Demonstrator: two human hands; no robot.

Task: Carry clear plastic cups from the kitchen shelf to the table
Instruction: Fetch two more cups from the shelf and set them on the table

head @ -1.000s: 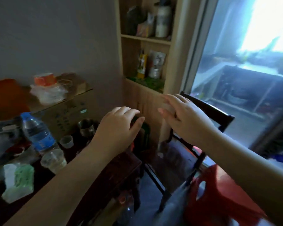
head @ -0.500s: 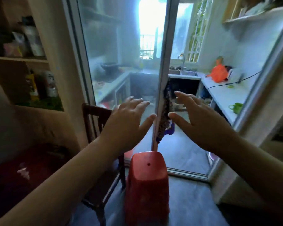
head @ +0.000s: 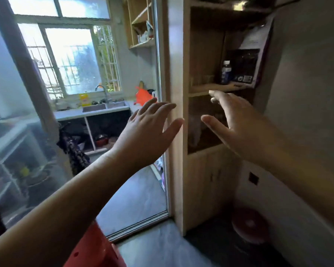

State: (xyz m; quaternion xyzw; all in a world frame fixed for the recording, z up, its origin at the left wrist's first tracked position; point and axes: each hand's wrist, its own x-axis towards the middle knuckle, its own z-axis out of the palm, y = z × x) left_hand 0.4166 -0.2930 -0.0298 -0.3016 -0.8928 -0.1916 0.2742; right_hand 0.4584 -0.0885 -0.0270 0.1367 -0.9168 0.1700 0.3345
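Note:
A wooden shelf unit (head: 178, 132) stands straight ahead, right of a glass sliding door. On its middle board (head: 206, 87) I make out faint clear plastic cups (head: 201, 80), blurred, beside a small blue-labelled bottle (head: 226, 72). My right hand (head: 239, 124) is raised in front of the shelf with fingers spread, its fingertips just below that board, holding nothing. My left hand (head: 148, 132) hovers open at the same height, in front of the shelf's left post, also empty.
A red plastic stool (head: 93, 247) stands at my feet, lower left. The glass door (head: 17, 112) and its frame (head: 163, 105) border the shelf; behind lies a kitchen with a sink (head: 94, 107). A red round object (head: 249, 224) lies on the floor, right.
My view has swung right, from the table, past the glass door, to the shelf unit. Both hands stay raised and empty, now in front of the shelf.

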